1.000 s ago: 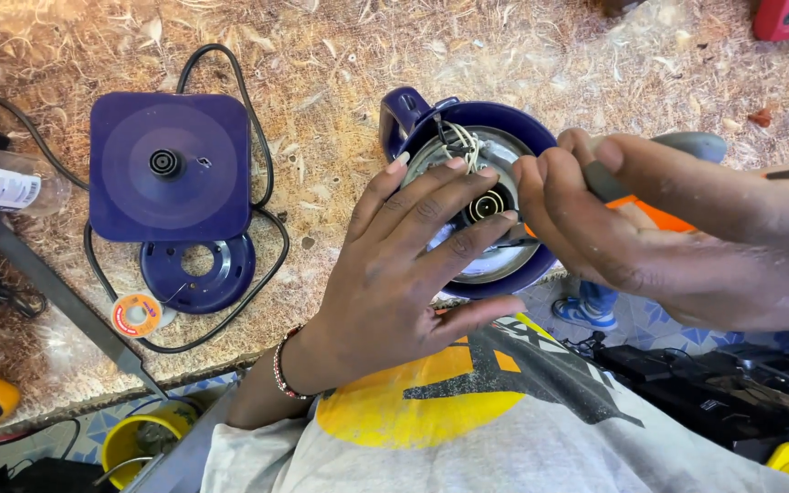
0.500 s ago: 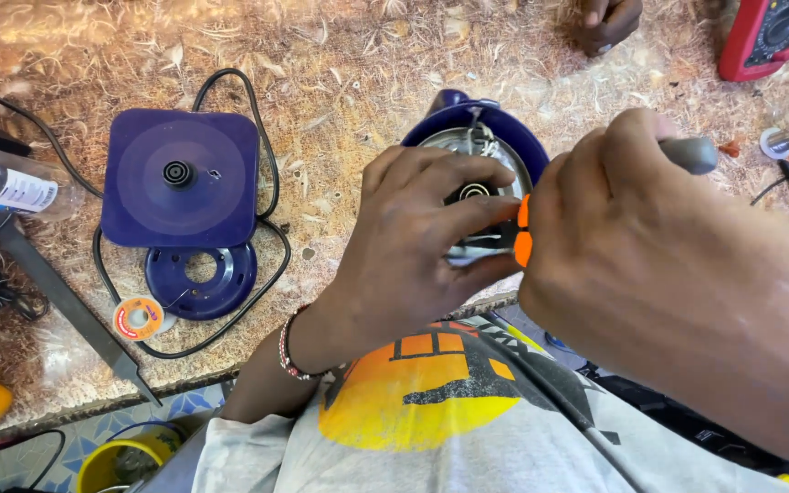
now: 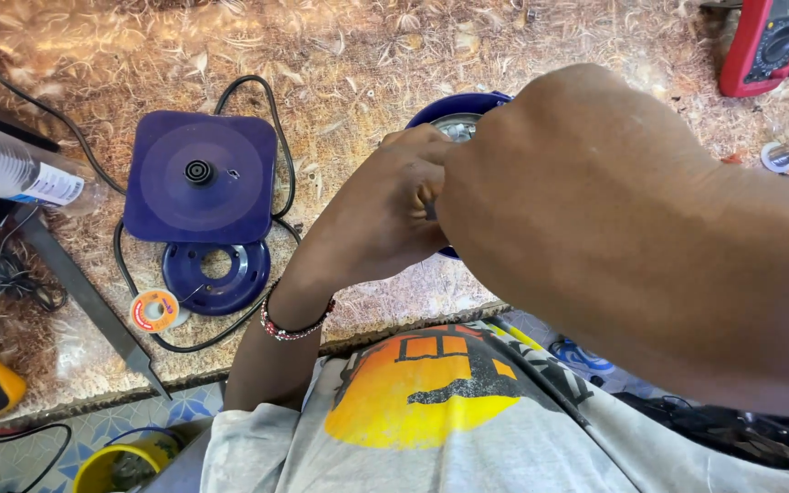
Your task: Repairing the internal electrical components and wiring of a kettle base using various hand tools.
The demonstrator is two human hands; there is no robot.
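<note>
where half a second ago the orange-collared screwdriver handle showed in the right hand, now the right hand and its forearm fill the near side of the view and hide the tool altogether, so whether its grip is clamped on anything cannot be told. the left hand has curled in; its fingers are bunched together against the right hand's knuckles, but what they pinch, if anything, is hidden. the blue round appliance body with its metal inner rim has gone mostly out of sight: only an arc of it peeks out just beyond the two grips, touching or directly under them, on the table. well to the left of the left grip lies the square blue base, with a blue ring plate just nearer and a black cord looping around both. beyond the right forearm a red multimeter has come further into view.
</note>
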